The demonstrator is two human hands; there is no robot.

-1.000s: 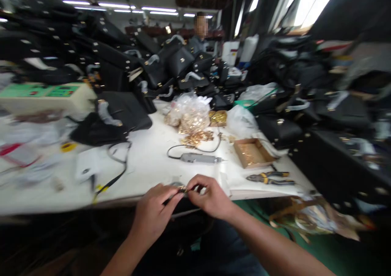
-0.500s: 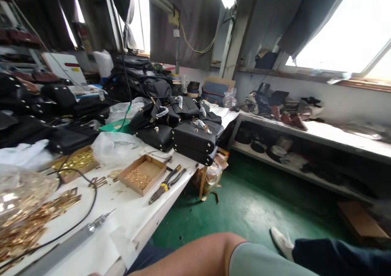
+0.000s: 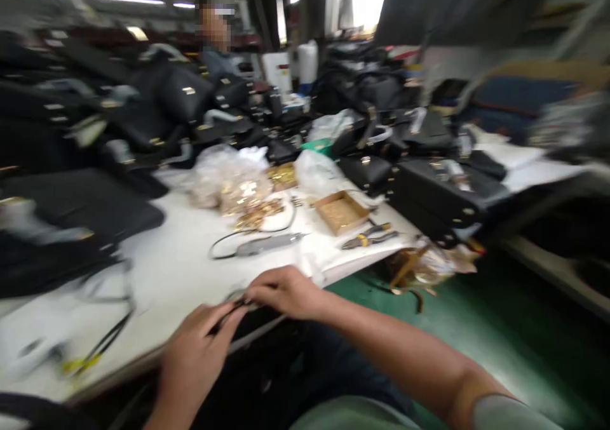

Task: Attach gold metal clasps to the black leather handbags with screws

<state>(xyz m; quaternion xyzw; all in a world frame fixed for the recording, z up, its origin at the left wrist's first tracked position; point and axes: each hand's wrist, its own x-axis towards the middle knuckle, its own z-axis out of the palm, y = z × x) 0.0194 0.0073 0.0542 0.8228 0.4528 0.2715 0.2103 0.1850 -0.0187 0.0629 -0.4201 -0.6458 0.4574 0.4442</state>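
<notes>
Near the front edge of the table, my left hand (image 3: pixel 197 347) and my right hand (image 3: pixel 286 293) meet with pinched fingertips. Between them is a small dark piece (image 3: pixel 244 302), too blurred to name. A grey pen-shaped power tool (image 3: pixel 267 244) with a black cord lies just beyond my hands, its thin tip pointing right. To its right are black-and-yellow pliers (image 3: pixel 366 236) and a shallow cardboard box (image 3: pixel 340 213) of tiny gold pieces. Flat gold metal fittings (image 3: pixel 260 214) are heaped behind the tool.
Black handbags (image 3: pixel 429 195) are piled along the right and back of the white table (image 3: pixel 176 246). More black bags (image 3: pixel 81 220) stand at left. Clear plastic bags (image 3: pixel 229 179) sit mid-table. A wrapped bundle (image 3: pixel 433 262) is on the green floor. Another person (image 3: pixel 216 55) is at the back.
My view has swung left and is blurred. Both my hands now show, together on the small dark piece; before, only my right forearm was plainly seen. The tools lie where they were.
</notes>
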